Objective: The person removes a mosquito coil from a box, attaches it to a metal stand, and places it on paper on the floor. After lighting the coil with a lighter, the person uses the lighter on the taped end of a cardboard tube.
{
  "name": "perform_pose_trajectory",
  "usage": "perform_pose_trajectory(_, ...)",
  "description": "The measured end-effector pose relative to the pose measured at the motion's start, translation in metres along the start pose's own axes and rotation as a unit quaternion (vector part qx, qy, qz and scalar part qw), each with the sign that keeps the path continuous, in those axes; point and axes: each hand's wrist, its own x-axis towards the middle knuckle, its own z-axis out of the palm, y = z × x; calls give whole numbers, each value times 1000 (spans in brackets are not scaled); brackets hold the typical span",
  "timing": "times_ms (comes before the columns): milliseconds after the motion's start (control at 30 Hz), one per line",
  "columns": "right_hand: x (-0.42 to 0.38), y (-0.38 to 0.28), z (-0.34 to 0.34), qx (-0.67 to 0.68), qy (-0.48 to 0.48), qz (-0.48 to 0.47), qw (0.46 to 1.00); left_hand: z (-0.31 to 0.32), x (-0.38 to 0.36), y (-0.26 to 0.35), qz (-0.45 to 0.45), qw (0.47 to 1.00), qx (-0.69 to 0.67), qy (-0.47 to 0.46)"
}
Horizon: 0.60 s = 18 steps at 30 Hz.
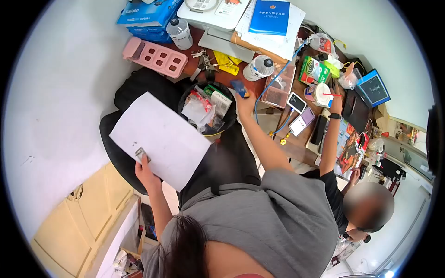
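Note:
My left hand (147, 175) grips the lower edge of a large white paper sheet (162, 134), held out to the left over a black chair. Under the thumb is a small greyish piece (140, 154) whose kind I cannot make out. My right hand (245, 103) is closed on a small dark blue card-like thing with an orange patch (239, 88), just above the front of the red-brown desk. Between my hands stands a black bin (183, 99) filled with papers and a green-and-white box (221, 103).
A printer (215, 18), water bottles (258, 68), a pink organizer (162, 60) and keys (204, 60) are on the desk. Phones (301, 121) with blue cables lie to the right. Another person's arm (331, 134) reaches toward a cup (321, 94).

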Motion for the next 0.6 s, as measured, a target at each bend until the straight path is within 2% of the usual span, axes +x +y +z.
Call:
perform_pose_trajectory(100, 15, 3, 26, -26, 26, -119, 992, -23, -7, -3, -8, 999, -17, 30)
perform_pose_trajectory(167, 23, 12, 39, -123, -23, -129, 984, -38, -11, -10, -14, 999, -5, 29)
perform_pose_trajectory(200, 30, 14, 44, -197, -17, -161, 967, -44, -13, -14, -14, 1000, 1, 21)
perform_pose_trajectory(233, 36, 10, 43, -180, -62, -153, 970, -49, -17, -15, -14, 1000, 7, 14)
perform_pose_trajectory(300, 50, 6, 50, -180, -91, -167, 965, -55, -18, -18, -15, 1000, 7, -3)
perform_pose_trajectory(367, 61, -5, 56, -196, -99, -139, 966, -60, -17, -20, -9, 1000, 21, -17)
perform_pose_trajectory(400, 58, -23, 45, -221, -120, -146, 957, -62, -17, -22, -19, 999, 25, -20)
perform_pose_trajectory(433, 54, -30, 44, -254, -97, -166, 948, -63, -15, -24, -29, 999, 29, -23)
perform_pose_trajectory(500, 32, -61, 26, -247, -39, -240, 938, -64, -10, -23, -40, 998, 34, -22)
perform_pose_trajectory(567, -4, -77, 14, -91, -24, -313, 945, -52, -10, -16, -47, 998, 24, -28)
perform_pose_trajectory(600, -27, -89, 6, -22, -93, -320, 943, -48, -11, -14, -49, 998, 14, -36)
